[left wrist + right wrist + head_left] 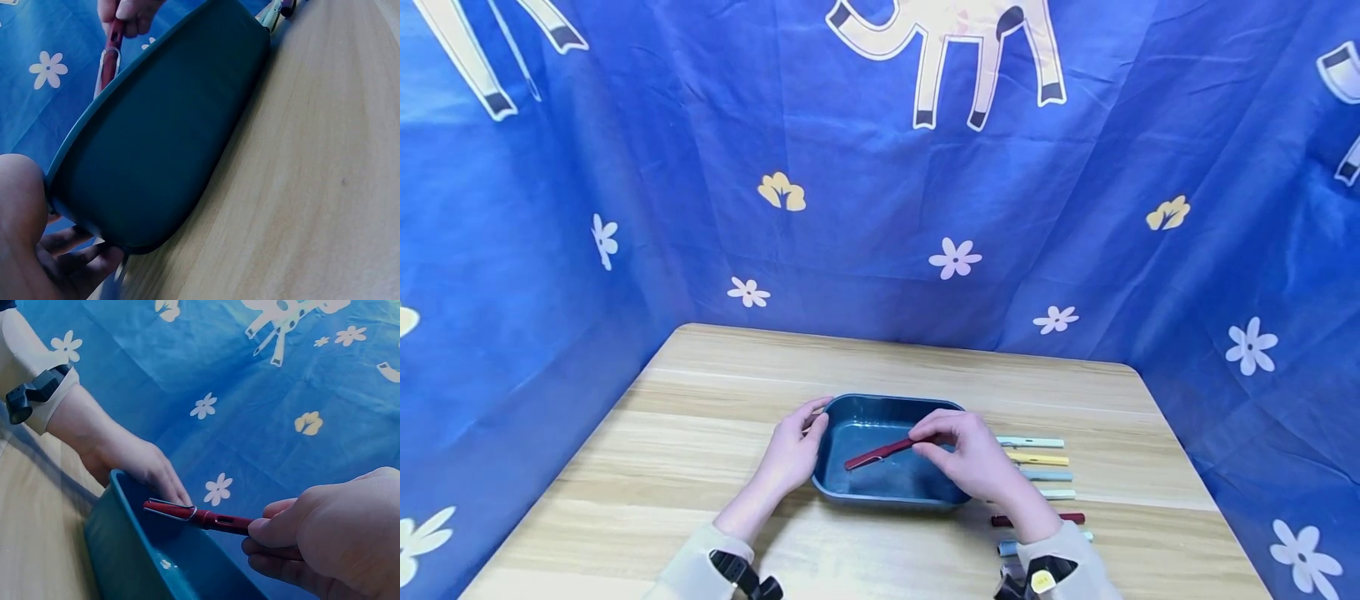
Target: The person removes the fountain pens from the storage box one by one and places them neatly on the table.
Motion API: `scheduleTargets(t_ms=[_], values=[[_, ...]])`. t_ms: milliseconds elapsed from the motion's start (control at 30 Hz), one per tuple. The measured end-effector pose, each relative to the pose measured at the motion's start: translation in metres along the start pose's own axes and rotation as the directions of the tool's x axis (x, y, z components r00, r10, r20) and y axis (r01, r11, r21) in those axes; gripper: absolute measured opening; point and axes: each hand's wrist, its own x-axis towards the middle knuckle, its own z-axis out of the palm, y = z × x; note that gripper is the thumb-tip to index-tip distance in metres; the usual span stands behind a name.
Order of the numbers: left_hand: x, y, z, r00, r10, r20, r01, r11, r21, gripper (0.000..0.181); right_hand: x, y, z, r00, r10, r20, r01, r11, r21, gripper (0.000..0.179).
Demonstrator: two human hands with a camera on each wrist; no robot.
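Between the thumb and fingers of my right hand [973, 454] is a dark red pen [880, 454] with a wire clip. It slants over the inside of a dark teal tray [891, 501], its clip end pointing left. The right wrist view shows the pen [206, 519] above the rim, pinched near one end. At the tray's left end, my left hand [793, 450] grips the wall. Its thumb lies at the rim and its fingers curl around the corner in the left wrist view, where the tray's outer wall [150, 144] fills the middle.
Right of the tray, several pens lie in a column on the wooden table [700, 400]: a mint pen [1033, 442], a yellow pen [1041, 459] and another dark red pen [1075, 518] among them. My right forearm partly covers them. A blue patterned curtain [865, 275] encloses the table.
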Motion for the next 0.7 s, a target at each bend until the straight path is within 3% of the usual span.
scheduleTargets(t_ms=[133, 300, 700], values=[[-0.001, -0.001, 0.001, 1.0, -0.001, -0.007, 0.001, 1.0, 0.003, 0.033, -0.007, -0.016, -0.007, 0.999, 0.014, -0.038, -0.013, 1.0, 0.021, 0.017], [-0.003, -0.001, 0.004, 1.0, 0.009, -0.021, -0.009, 1.0, 0.006, 0.033, -0.016, -0.031, -0.018, 0.997, -0.027, -0.078, 0.032, 0.998, 0.061, 0.017], [-0.006, -0.001, 0.005, 1.0, 0.002, -0.022, -0.002, 1.0, 0.007, 0.033, -0.04, 0.0, -0.034, 0.989, -0.082, -0.127, 0.103, 0.98, 0.171, 0.016]])
